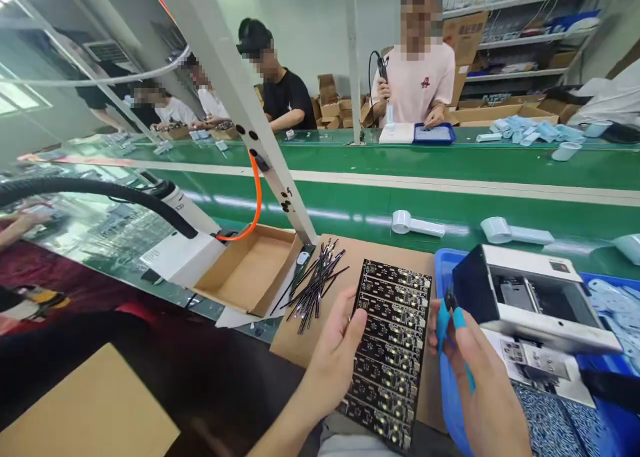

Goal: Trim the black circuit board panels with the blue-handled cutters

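- The left hand [336, 350] grips the left edge of a black circuit board panel [391, 350] at lower centre of the frame, fingers clamped on it, thumb on top.
- The right hand [475, 377] is at lower right, its fingers closed around blue tweezers [443, 324] whose tips meet the panel's right edge.
- The panel lies over a cardboard sheet [350, 257]. A bundle of thin black wires [315, 284] sits just left of it and an open cardboard box [250, 267] further left.
- To do this well, in my judgement: hold the panel flat by its edge, keep the fingers off the small parts, and press lightly with the tweezers so the strips do not flex.
- A white machine [535, 297] stands in a blue tray [443, 264] at right, touching the tweezer hand's side.
- No brand or label is readable; the print on the panel and the machine's sticker is too small.
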`<state>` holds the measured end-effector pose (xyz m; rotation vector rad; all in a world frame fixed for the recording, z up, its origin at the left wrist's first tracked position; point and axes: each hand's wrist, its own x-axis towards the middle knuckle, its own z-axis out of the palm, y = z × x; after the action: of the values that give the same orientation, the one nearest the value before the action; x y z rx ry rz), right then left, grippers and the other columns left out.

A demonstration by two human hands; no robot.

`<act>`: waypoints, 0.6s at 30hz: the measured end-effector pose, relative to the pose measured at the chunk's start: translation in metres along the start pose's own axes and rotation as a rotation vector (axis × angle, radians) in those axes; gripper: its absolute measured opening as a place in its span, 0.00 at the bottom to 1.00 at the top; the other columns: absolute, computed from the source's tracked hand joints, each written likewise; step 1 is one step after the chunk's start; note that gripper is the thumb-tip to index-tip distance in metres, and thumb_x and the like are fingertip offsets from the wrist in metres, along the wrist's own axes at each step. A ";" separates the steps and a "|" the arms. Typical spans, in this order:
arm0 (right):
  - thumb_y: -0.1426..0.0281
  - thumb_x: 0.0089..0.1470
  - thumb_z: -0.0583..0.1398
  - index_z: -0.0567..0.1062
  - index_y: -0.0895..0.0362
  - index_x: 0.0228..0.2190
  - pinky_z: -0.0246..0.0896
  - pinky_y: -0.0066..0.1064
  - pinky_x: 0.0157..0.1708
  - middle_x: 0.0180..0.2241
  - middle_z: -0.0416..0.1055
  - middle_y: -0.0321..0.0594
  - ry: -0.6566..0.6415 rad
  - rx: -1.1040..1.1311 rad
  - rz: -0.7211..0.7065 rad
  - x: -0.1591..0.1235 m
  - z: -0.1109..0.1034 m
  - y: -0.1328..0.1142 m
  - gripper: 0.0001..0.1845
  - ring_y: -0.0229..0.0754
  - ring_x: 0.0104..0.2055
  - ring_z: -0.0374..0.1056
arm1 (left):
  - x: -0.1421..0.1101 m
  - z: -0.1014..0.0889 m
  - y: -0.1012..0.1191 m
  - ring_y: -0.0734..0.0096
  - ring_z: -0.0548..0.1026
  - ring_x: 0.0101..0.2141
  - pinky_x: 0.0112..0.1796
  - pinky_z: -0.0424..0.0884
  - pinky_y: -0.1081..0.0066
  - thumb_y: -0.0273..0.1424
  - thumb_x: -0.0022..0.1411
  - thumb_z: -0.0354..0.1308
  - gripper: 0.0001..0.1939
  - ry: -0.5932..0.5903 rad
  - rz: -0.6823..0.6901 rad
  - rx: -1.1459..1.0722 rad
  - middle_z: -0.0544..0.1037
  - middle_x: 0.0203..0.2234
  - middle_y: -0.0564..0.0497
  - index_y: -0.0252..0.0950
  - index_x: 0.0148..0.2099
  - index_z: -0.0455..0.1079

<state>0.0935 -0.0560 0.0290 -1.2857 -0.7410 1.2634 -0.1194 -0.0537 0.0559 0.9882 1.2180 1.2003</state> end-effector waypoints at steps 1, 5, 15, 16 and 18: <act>0.25 0.45 0.79 0.84 0.55 0.60 0.72 0.31 0.68 0.64 0.75 0.48 0.061 0.010 0.067 0.002 0.004 -0.002 0.58 0.56 0.71 0.69 | -0.003 -0.003 -0.004 0.49 0.82 0.65 0.65 0.80 0.57 0.63 0.77 0.62 0.37 0.000 -0.009 -0.019 0.82 0.68 0.44 0.46 0.74 0.73; 0.24 0.19 0.82 0.86 0.51 0.55 0.54 0.42 0.82 0.68 0.72 0.43 0.187 -0.029 0.263 0.003 0.016 -0.003 0.67 0.62 0.77 0.60 | -0.007 -0.012 -0.017 0.50 0.82 0.66 0.63 0.82 0.59 0.59 0.80 0.62 0.36 0.020 -0.027 -0.028 0.82 0.69 0.43 0.46 0.78 0.68; 0.31 0.47 0.82 0.87 0.51 0.59 0.57 0.45 0.81 0.75 0.64 0.43 0.015 -0.075 0.162 0.009 0.011 0.022 0.51 0.61 0.80 0.56 | 0.008 -0.018 -0.030 0.50 0.79 0.70 0.68 0.78 0.59 0.62 0.80 0.59 0.36 0.050 0.005 -0.002 0.80 0.71 0.41 0.44 0.75 0.71; 0.31 0.49 0.81 0.87 0.51 0.60 0.56 0.45 0.81 0.74 0.65 0.43 0.022 -0.068 0.162 0.010 0.010 0.023 0.50 0.61 0.79 0.58 | 0.009 -0.018 -0.031 0.50 0.79 0.70 0.69 0.77 0.59 0.61 0.80 0.59 0.36 0.039 -0.003 -0.006 0.79 0.72 0.41 0.44 0.76 0.70; 0.30 0.51 0.80 0.86 0.52 0.60 0.56 0.47 0.81 0.71 0.69 0.46 0.042 -0.102 0.134 0.012 0.008 0.024 0.50 0.62 0.76 0.63 | 0.010 -0.019 -0.032 0.50 0.77 0.72 0.70 0.76 0.59 0.60 0.81 0.58 0.35 0.028 -0.015 -0.010 0.78 0.73 0.42 0.44 0.77 0.70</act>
<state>0.0822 -0.0465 0.0055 -1.4615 -0.7064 1.3153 -0.1347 -0.0498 0.0207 0.9558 1.2384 1.2114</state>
